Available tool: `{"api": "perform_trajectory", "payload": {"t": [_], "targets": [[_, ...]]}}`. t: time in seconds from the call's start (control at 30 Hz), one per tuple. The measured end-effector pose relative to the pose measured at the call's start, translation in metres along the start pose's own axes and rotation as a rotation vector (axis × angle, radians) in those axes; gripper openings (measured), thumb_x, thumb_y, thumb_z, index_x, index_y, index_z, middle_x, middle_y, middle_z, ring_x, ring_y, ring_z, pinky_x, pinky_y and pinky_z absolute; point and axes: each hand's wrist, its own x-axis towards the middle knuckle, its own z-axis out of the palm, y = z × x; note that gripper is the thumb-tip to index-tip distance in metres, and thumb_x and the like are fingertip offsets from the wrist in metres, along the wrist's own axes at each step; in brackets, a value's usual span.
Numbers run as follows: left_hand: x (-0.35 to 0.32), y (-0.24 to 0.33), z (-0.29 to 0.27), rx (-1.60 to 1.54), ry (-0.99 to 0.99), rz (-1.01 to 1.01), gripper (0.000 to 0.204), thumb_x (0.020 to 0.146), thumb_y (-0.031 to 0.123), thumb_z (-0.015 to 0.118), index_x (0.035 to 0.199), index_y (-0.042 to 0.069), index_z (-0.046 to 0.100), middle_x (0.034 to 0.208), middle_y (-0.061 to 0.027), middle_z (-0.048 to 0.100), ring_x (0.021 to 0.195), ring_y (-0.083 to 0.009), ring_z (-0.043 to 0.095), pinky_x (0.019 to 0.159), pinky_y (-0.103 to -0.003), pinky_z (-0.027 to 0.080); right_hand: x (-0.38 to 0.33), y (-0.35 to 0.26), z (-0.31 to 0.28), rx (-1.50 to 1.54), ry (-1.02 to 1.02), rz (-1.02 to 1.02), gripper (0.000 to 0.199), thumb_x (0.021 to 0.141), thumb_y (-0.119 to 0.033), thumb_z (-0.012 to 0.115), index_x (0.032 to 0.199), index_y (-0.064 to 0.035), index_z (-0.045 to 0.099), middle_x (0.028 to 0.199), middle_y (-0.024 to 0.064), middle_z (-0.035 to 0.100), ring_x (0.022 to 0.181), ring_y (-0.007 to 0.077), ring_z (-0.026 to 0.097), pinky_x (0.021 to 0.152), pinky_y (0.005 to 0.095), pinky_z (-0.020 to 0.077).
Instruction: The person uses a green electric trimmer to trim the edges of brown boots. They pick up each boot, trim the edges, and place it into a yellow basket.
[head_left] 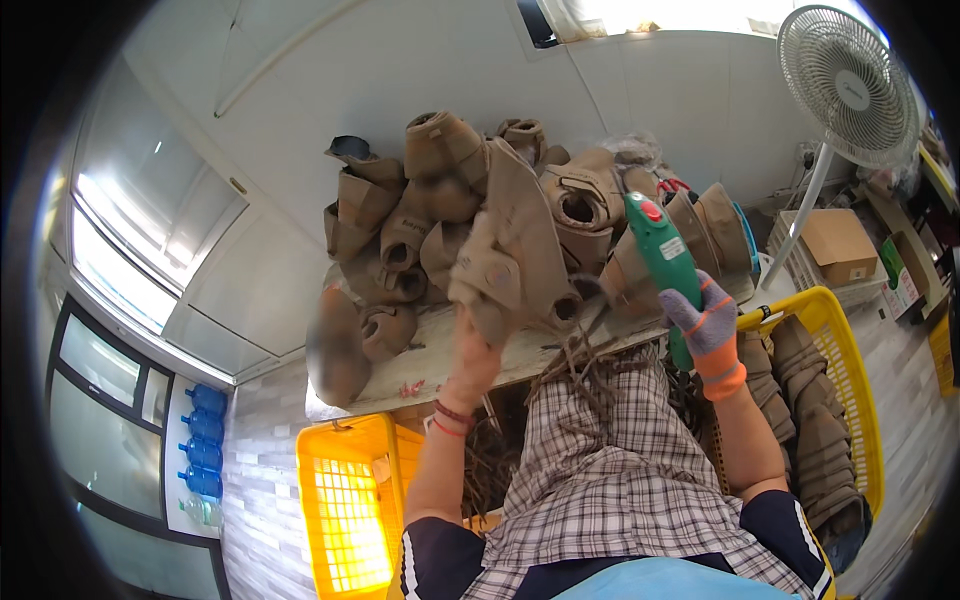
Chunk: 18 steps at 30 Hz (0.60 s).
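Observation:
My left hand [476, 347] grips the lower end of a long brown sheet-like piece [525, 235], which stands tilted up over the table's front edge. Its fingers are partly blurred and hidden against the piece. In my right hand [705, 320], which wears a grey and orange glove, is a green handheld power tool [662, 240] with a red button. The tool points up and away, just right of the piece; its working end is hard to make out. Thin brown offcut strips [580, 372] lie over the table edge and my lap.
Rolled brown pieces [440, 150] are heaped on the table [450, 372]. A yellow basket [345, 520] stands at the left; another yellow basket [860, 400], at the right, holds stacked brown pieces [815, 420]. A white fan [850, 90] stands at the far right, near a cardboard box [840, 245].

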Motion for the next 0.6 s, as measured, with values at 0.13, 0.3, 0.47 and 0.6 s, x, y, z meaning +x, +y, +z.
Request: {"api": "perform_trajectory", "payload": {"t": [0.13,0.3,0.47,0.6], "targets": [[0.092,-0.047,-0.015,0.227,-0.111,0.266,0.034,0.073,0.005,0.07,0.105,0.0,0.06,0.114,-0.0152,0.054,0.11,-0.0383,0.047,0.094,-0.045,0.039,-0.009,0.01,-0.032,-0.029,0.084,0.056,0.031,0.083,-0.017,0.072,0.106,0.0006,0.059,0.076,-0.0001,0.059,0.06,0.0059,0.053,0.055,0.0209,0.0434],[0.131,-0.052,0.037,0.563,0.075,0.307,0.03,0.073,0.006,0.07,0.1,0.002,0.058,0.099,-0.0109,0.053,0.099,-0.032,0.049,0.09,-0.043,0.038,-0.03,0.018,-0.073,-0.094,0.195,0.087,0.028,0.083,-0.018,0.071,0.101,-0.0001,0.059,0.075,0.0003,0.059,0.06,0.0074,0.054,0.055,0.0224,0.0442],[0.083,-0.111,0.076,0.29,0.048,-0.176,0.03,0.076,0.009,0.069,0.103,0.006,0.055,0.098,-0.0092,0.055,0.099,-0.0306,0.052,0.085,-0.042,0.04,-0.046,0.017,-0.104,-0.221,0.285,0.137,0.027,0.085,-0.023,0.069,0.098,-0.0012,0.059,0.072,0.0006,0.058,0.06,0.0078,0.054,0.055,0.0228,0.0423],[0.065,-0.095,0.082,0.603,0.14,-0.079,0.026,0.079,0.006,0.066,0.103,0.005,0.056,0.099,-0.0096,0.056,0.1,-0.0322,0.052,0.085,-0.044,0.041,-0.057,0.017,-0.122,-0.211,0.348,0.14,0.031,0.086,-0.026,0.067,0.102,-0.0008,0.058,0.067,0.0019,0.058,0.058,0.0094,0.052,0.055,0.0237,0.0406]]}}
